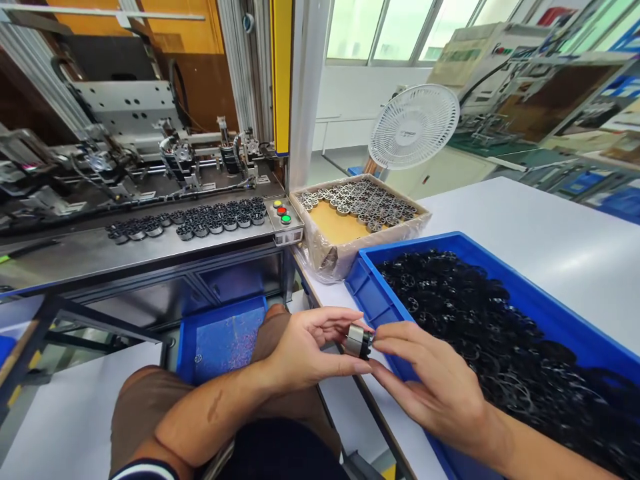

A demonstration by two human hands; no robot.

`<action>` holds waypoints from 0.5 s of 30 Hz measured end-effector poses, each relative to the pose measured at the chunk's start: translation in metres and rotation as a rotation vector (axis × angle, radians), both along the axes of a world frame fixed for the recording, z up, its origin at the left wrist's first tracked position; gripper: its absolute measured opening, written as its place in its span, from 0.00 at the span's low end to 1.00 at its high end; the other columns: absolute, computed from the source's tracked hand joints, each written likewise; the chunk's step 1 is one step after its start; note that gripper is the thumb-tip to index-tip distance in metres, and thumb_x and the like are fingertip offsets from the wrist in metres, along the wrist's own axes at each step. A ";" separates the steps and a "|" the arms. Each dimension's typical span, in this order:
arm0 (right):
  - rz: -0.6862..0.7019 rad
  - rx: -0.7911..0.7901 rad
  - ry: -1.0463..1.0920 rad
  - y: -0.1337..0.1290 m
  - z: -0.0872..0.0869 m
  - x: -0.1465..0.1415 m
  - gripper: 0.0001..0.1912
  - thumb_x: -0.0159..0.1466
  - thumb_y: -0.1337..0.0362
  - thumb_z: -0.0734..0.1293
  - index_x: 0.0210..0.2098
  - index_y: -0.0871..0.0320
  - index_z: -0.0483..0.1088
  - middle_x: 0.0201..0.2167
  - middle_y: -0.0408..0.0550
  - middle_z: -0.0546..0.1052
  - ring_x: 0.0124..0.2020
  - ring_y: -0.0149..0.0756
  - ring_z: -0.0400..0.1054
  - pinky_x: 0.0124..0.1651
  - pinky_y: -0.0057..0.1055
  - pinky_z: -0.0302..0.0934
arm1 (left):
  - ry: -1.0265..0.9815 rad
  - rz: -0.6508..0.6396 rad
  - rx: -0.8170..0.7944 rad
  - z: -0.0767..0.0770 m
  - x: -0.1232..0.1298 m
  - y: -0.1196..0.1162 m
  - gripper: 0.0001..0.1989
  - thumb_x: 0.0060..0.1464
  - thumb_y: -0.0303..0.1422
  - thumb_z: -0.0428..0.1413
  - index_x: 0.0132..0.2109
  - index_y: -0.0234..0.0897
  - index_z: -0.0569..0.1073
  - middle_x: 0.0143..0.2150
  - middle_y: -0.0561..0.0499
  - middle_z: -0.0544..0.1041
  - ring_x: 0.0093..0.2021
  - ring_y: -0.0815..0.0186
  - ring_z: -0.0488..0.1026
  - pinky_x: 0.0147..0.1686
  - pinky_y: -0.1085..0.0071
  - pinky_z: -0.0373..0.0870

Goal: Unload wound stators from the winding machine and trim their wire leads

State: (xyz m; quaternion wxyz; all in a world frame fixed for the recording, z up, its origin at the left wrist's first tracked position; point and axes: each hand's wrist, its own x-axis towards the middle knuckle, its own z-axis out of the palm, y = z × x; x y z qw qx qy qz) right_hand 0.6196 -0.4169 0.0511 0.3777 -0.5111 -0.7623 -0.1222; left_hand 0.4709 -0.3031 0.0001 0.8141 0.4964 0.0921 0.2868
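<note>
In front of my lap, my left hand [320, 353] grips a silvery metal stator core [355, 339] between thumb and fingers. Against the core's right end sits a toothed black plastic end piece [367, 345]. My right hand [430, 373] pinches that black piece at its edge, partly hiding it. Just right of my hands is a blue bin [367, 267] heaped with black plastic end pieces [450, 300]. Beyond them stands a plastic-lined cardboard box [327, 257] of bare metal stator cores [370, 197].
Rows of black-capped cores [215, 217] lie on the machine's metal ledge [150, 250], beside a button box [285, 223]. Behind them is the machine's fixture row [180, 157]. A white fan [415, 127] stands past the box. Low down lies a blue tray [215, 340].
</note>
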 end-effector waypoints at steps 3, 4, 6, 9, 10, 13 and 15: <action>-0.023 0.024 -0.029 0.001 -0.001 0.005 0.11 0.70 0.75 0.64 0.50 0.59 0.69 0.43 0.56 0.76 0.44 0.39 0.76 0.43 0.33 0.75 | -0.012 0.012 -0.005 -0.001 -0.001 0.001 0.29 0.33 0.28 0.76 0.46 0.33 0.81 0.43 0.43 0.84 0.41 0.62 0.81 0.45 0.66 0.78; -0.015 0.023 -0.040 0.001 0.000 0.007 0.12 0.69 0.75 0.64 0.50 0.59 0.69 0.44 0.57 0.76 0.46 0.40 0.76 0.44 0.34 0.75 | -0.012 0.012 -0.013 -0.001 -0.001 0.001 0.28 0.33 0.28 0.76 0.46 0.33 0.81 0.42 0.44 0.84 0.41 0.62 0.81 0.45 0.67 0.79; 0.009 0.014 -0.051 0.002 0.000 0.008 0.12 0.69 0.75 0.64 0.51 0.59 0.70 0.43 0.56 0.77 0.46 0.40 0.75 0.45 0.35 0.76 | -0.005 -0.001 -0.036 0.000 -0.003 0.001 0.27 0.33 0.28 0.76 0.46 0.33 0.82 0.41 0.44 0.85 0.40 0.62 0.82 0.45 0.67 0.79; 0.009 0.018 -0.050 0.001 0.001 0.009 0.12 0.70 0.74 0.65 0.52 0.60 0.69 0.42 0.56 0.77 0.46 0.41 0.75 0.45 0.35 0.76 | 0.000 -0.029 -0.058 0.002 -0.004 0.001 0.27 0.33 0.26 0.76 0.45 0.34 0.82 0.40 0.46 0.85 0.39 0.64 0.82 0.43 0.69 0.80; 0.008 0.017 -0.051 0.001 0.001 0.009 0.12 0.70 0.74 0.65 0.52 0.61 0.69 0.43 0.56 0.77 0.46 0.41 0.75 0.45 0.35 0.76 | -0.005 -0.031 -0.060 0.003 -0.004 0.001 0.27 0.33 0.25 0.76 0.45 0.35 0.82 0.40 0.47 0.85 0.39 0.65 0.82 0.43 0.71 0.80; 0.020 0.023 -0.070 0.000 0.000 0.010 0.11 0.70 0.73 0.64 0.52 0.62 0.68 0.43 0.57 0.76 0.45 0.40 0.75 0.45 0.34 0.76 | -0.025 -0.027 -0.056 0.003 -0.003 0.001 0.25 0.35 0.24 0.75 0.45 0.37 0.82 0.41 0.48 0.85 0.40 0.66 0.82 0.44 0.73 0.79; 0.015 0.020 -0.080 -0.001 -0.002 0.011 0.11 0.70 0.73 0.64 0.52 0.62 0.68 0.43 0.57 0.76 0.46 0.41 0.75 0.46 0.35 0.76 | -0.012 -0.027 -0.057 0.002 -0.002 0.001 0.25 0.35 0.24 0.75 0.45 0.36 0.82 0.40 0.47 0.85 0.40 0.65 0.82 0.44 0.72 0.79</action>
